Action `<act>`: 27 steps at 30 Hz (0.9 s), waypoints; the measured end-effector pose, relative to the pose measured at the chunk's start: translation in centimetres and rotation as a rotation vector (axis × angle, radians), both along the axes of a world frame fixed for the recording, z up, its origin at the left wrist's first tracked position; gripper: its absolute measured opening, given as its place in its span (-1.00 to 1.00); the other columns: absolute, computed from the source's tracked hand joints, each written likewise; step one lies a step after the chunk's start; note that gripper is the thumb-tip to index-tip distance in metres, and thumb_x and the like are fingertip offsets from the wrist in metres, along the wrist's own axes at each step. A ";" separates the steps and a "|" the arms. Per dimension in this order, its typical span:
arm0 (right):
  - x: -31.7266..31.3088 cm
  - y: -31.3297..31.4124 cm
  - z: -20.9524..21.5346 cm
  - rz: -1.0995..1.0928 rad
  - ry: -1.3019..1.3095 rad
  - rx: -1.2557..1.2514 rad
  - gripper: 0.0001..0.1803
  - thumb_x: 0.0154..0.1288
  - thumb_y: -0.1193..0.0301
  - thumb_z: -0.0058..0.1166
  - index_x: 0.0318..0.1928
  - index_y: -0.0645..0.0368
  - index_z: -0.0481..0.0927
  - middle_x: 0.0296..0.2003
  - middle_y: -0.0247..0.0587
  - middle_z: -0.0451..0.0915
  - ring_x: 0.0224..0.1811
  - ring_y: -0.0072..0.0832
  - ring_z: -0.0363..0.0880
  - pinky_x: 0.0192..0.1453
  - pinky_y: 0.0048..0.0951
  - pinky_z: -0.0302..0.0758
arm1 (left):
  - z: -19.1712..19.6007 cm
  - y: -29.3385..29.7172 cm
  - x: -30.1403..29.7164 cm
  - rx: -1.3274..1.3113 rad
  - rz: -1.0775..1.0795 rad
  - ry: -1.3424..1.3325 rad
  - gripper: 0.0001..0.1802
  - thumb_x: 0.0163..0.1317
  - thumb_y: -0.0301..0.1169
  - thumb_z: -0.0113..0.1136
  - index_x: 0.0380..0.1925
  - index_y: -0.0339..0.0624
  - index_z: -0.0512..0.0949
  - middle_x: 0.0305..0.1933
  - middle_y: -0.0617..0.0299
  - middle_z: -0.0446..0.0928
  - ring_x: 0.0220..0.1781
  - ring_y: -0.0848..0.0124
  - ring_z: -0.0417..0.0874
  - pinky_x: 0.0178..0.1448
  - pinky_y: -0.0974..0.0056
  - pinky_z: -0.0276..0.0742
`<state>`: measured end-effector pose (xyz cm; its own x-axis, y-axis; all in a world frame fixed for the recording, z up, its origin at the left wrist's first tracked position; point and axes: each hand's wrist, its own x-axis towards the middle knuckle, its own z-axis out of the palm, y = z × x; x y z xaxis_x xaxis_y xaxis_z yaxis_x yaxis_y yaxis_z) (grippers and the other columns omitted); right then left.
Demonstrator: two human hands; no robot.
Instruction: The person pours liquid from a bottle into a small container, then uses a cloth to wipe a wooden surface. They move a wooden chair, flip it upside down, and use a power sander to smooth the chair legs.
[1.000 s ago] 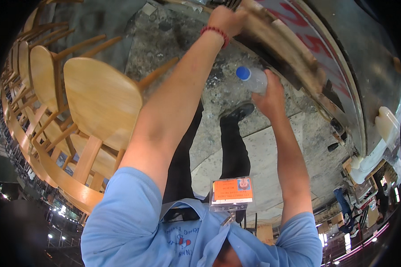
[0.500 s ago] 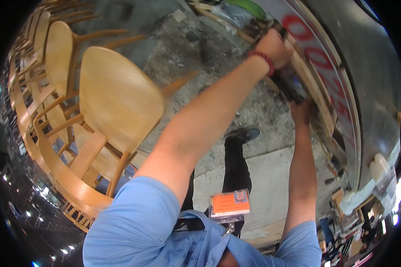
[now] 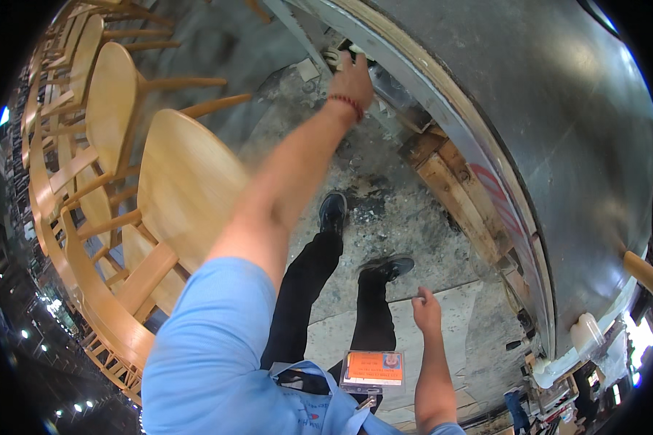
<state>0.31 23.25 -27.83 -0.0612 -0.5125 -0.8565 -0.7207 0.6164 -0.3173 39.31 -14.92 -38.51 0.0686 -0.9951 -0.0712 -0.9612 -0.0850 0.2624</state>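
Note:
My left hand (image 3: 352, 85), with a red beaded bracelet at the wrist, reaches forward to the lower shelf under a metal-topped workbench (image 3: 551, 138). Its fingers are stretched out, and I see nothing held in them. Closest to it are a pale crumpled item (image 3: 334, 59) and a clear plastic bag (image 3: 392, 90) on that shelf. My right hand (image 3: 426, 312) hangs low over the floor, away from the bench, its fingers curled with nothing visible in them. Between the hands, rough wooden blocks (image 3: 453, 192) lie under the bench edge.
Light wooden chairs (image 3: 189, 174) stand close together along my left. Stained concrete floor (image 3: 384, 217) with scattered bits runs between chairs and bench. My black shoes (image 3: 393, 268) are on it. A whitish plastic container (image 3: 586, 332) sits by the bench's near right corner.
Both hands have left the dark item by the wooden blocks. My left hand moved forward and left; my right dropped back toward me. I have shifted, and both shoes now show.

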 end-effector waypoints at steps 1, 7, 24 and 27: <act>-0.6 1.4 -0.2 -0.036 0.029 0.043 -0.49 0.26 0.33 0.09 0.20 0.27 0.50 0.09 0.11 0.59 0.11 -0.14 0.62 0.22 -0.25 0.48 | -0.9 -1.5 -0.7 0.113 -0.024 -0.084 -0.53 0.27 -0.44 0.07 0.19 -0.31 0.36 0.38 -0.32 0.18 0.03 -0.17 0.62 0.13 0.04 0.58; -0.4 6.7 0.6 -0.304 -0.004 0.170 -0.52 0.25 0.36 0.09 0.16 0.27 0.54 0.05 0.09 0.63 0.12 -0.20 0.62 0.23 -0.30 0.48 | 0.2 -5.7 -3.8 0.544 -0.359 -0.663 -0.54 0.27 -0.32 0.21 0.15 -0.26 0.56 0.35 -0.16 0.35 0.30 -0.06 0.45 0.32 0.04 0.41; 1.3 4.2 4.3 -0.279 -0.222 -0.049 -0.55 0.26 0.35 0.15 0.12 0.32 0.56 -0.03 0.02 0.66 0.02 -0.27 0.65 0.10 -0.35 0.53 | 13.5 -0.1 -1.5 0.252 -0.261 -0.209 -0.77 0.22 -0.40 0.09 -0.19 -0.15 0.67 -0.15 -0.07 0.65 -0.15 0.08 0.71 -0.13 0.01 0.64; 3.0 1.1 7.4 -0.656 -0.445 0.030 -0.47 0.30 0.34 0.16 0.24 0.28 0.46 0.08 -0.02 0.60 0.03 -0.33 0.62 0.08 -0.39 0.53 | 17.9 7.9 -3.1 0.230 -0.104 0.227 -0.72 0.29 -0.35 0.03 -0.13 -0.25 0.62 -0.14 -0.12 0.63 -0.08 -0.11 0.63 0.01 0.02 0.56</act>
<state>3.33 24.31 -20.47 0.0088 -0.4671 -0.8842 -0.0163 0.8840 -0.4672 36.25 -7.01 -20.59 -0.0758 -0.9521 -0.2964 -0.8870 -0.0714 0.4562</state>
